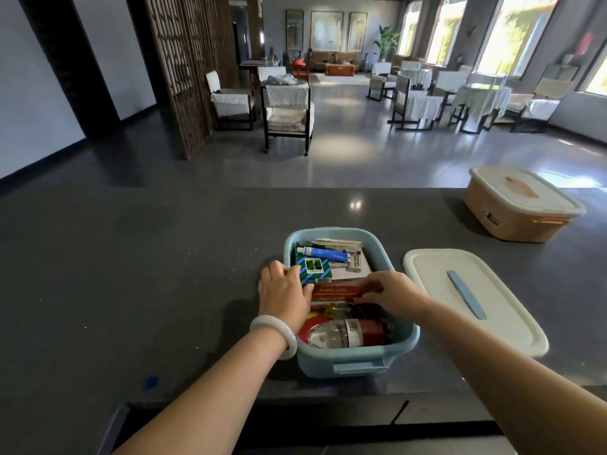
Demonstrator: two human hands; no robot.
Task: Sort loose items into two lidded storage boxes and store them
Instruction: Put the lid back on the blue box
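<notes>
A light blue storage box [348, 359] stands open on the dark counter, packed with items. Inside lie a green packet [315, 272], a blue tube [323, 253], batteries [353, 265], an orange-red carton [335, 291] and a clear bottle with a dark red label [348, 333]. My left hand [284, 292] grips the left end of the green packet at the box's left wall. My right hand [389, 293] pinches the right end of the orange-red carton. The box's white lid with a blue handle [473, 297] lies flat to its right. An orange box [519, 205] with its lid on stands far right.
The counter's [164, 274] far edge runs behind the boxes, with a drop to the grey floor beyond. A small blue tape mark [151, 382] sits on the counter near left. Chairs and draped tables stand far back in the room.
</notes>
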